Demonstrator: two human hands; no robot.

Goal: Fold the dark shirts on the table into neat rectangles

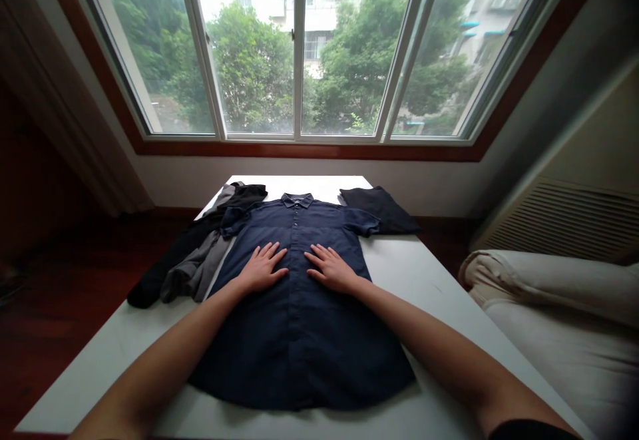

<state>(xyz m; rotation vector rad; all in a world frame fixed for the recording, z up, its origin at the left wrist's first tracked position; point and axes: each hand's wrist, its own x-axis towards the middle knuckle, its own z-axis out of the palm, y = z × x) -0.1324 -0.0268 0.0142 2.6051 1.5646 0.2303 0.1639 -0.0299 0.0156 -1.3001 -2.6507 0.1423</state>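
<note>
A dark navy short-sleeved button-up shirt (294,340) lies spread front side up, its collar at the far end and its hem toward me. My left hand (262,269) rests flat on the shirt's front, left of the button placket, with the fingers spread. On the other side of the placket, my right hand (332,268) lies flat on the cloth too, fingers apart. Neither hand grips the fabric. Both sleeves stretch outward; the left one meets a heap of black and grey clothes (200,260), and the right one reaches a folded dark garment (382,210).
A white table (424,287) bears all the clothes. Beyond it stands a wide window (299,137) with a brown wooden frame. To the right is a pale cushioned sofa (564,313), and a curtain (94,94) hangs at left above a reddish wooden floor (64,327).
</note>
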